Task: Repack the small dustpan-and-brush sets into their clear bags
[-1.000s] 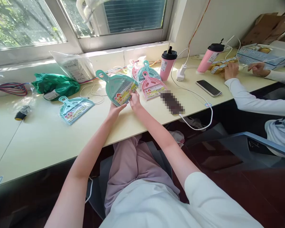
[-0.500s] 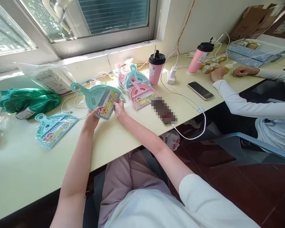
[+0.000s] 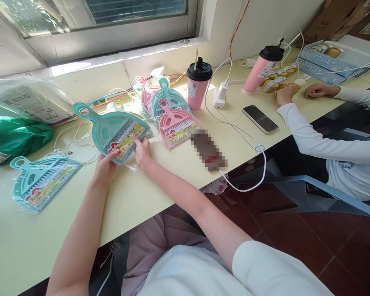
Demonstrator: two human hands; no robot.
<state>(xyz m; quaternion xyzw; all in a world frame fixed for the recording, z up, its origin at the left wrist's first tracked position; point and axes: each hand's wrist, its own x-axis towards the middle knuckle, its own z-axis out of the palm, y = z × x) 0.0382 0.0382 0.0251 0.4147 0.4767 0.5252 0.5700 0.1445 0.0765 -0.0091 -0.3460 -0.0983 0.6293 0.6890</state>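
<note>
A teal dustpan and brush set (image 3: 112, 127), wrapped in clear plastic with a printed card, is held above the table between both hands. My left hand (image 3: 107, 164) grips its lower left edge, thumb over the card. On the lower right side, my right hand (image 3: 142, 151) pinches the same set near the card. Another wrapped teal set (image 3: 46, 179) lies on the table to the left. To the right of my hands lie a wrapped pink set (image 3: 177, 127) and, behind it, a teal one (image 3: 169, 100) overlapping further sets.
Pink cups (image 3: 196, 88) (image 3: 259, 72), a white charger (image 3: 220, 95), a phone (image 3: 260, 118) and a pixelated object on a white cable (image 3: 208, 151) stand or lie rightward. A green bag (image 3: 21, 137) is at left. Another person's hands (image 3: 286, 95) rest near blue boxes (image 3: 325, 65).
The view has turned, so the table items sit further left in it. Both hands still hold the teal set, whose card now faces the camera more.
</note>
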